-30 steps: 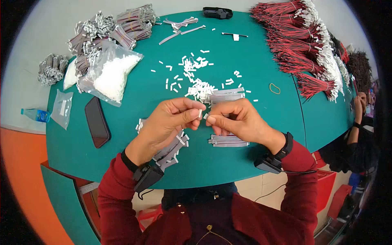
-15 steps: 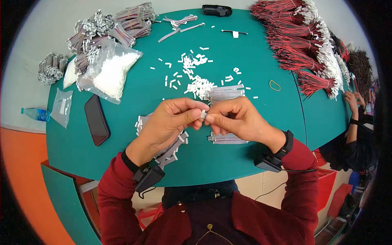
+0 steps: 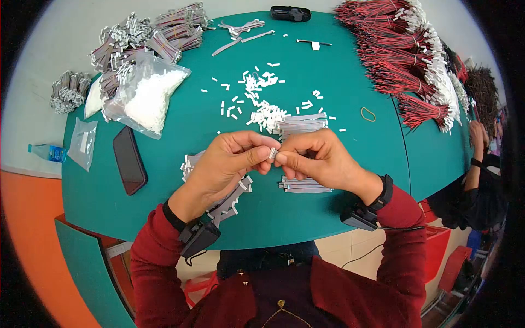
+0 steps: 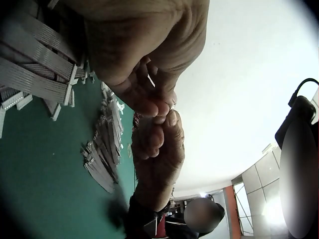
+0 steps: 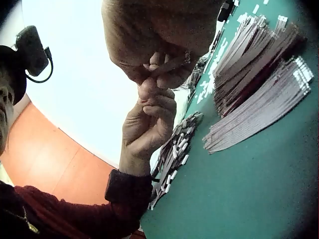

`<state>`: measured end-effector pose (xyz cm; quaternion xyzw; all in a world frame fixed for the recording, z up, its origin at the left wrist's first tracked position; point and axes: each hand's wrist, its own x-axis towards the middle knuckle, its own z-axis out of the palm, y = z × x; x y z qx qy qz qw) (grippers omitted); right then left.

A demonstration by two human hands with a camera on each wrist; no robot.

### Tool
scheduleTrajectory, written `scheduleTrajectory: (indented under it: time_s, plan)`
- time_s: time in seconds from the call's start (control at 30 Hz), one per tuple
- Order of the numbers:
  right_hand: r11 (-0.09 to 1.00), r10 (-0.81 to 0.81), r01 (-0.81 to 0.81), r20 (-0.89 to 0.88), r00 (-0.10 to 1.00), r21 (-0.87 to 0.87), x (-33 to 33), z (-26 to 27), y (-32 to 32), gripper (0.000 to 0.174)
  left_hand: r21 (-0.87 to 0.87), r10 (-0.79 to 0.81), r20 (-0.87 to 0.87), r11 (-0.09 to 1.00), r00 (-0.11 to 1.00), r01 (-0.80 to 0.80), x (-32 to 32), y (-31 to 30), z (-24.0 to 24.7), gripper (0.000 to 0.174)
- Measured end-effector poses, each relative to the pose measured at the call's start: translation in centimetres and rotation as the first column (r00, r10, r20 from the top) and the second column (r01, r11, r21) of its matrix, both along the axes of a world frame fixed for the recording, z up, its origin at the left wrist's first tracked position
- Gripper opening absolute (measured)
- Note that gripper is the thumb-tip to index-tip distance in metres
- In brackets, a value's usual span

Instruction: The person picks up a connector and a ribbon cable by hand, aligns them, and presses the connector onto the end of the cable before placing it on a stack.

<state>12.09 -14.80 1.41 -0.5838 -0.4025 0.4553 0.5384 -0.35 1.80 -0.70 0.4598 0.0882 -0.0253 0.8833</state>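
My left hand (image 3: 232, 161) pinches a small white connector (image 3: 272, 152) between thumb and forefinger, over the middle of the table. My right hand (image 3: 322, 161) meets it there, thumb and forefinger right at the connector's other side. A short grey ribbon cable (image 5: 172, 64) runs back under the right palm in the right wrist view, its end hidden in the pinching fingers. Below the left hand lies a loose heap of grey ribbon cables (image 3: 227, 205) with white ends. Another stack of ribbon cables (image 3: 306, 186) lies under the right hand.
Loose white connectors (image 3: 268, 117) are scattered beyond the hands, beside more ribbon cables (image 3: 303, 124). A bag of white pieces (image 3: 150, 101) and a phone (image 3: 130, 161) are at left. Bundled red-black wires (image 3: 399, 49) line the right side, near another person's arm (image 3: 474, 169).
Both hands' fingertips have come together. The connector in the left hand, upright and apart from the right hand's piece a second ago, now meets the right fingertips. The last half second shows little movement.
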Motion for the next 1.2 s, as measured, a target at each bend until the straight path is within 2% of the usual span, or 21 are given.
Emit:
scheduleTrajectory:
  time_s: [0.43,0.63,0.87,0.97,1.17,1.2]
  plan:
    - [0.999,-0.019,0.017,-0.055,0.998,-0.039,-0.1,0.4,0.0,0.017,0.042,0.013,0.013,0.999,1.0,-0.013,0.0,-0.1,0.2,0.016]
    - [1.0,0.01,-0.01,-0.016,1.0,-0.02,0.0,0.3,0.0,0.017,0.031,-0.002,0.016,1.0,1.0,0.001,-0.1,-0.1,0.3,0.016]
    - [0.999,-0.013,0.009,-0.072,0.997,-0.048,-0.1,0.5,0.0,0.017,0.034,0.008,0.026,0.999,1.0,-0.009,0.0,-0.3,0.5,0.017]
    - [0.999,-0.007,0.003,-0.087,0.996,-0.046,0.0,0.4,0.0,0.016,0.097,0.012,0.026,0.995,1.0,-0.015,0.0,-0.3,0.4,0.016]
    - [0.997,0.008,-0.013,-0.069,0.998,-0.079,0.2,0.4,-0.1,0.016,0.484,0.069,0.057,0.871,0.996,-0.088,0.0,-0.6,1.2,0.016]
    - [0.998,0.0,-0.005,-0.067,0.998,-0.068,0.1,0.3,-0.1,0.016,0.482,0.081,0.096,0.868,0.992,-0.118,0.0,-0.8,1.2,0.015]
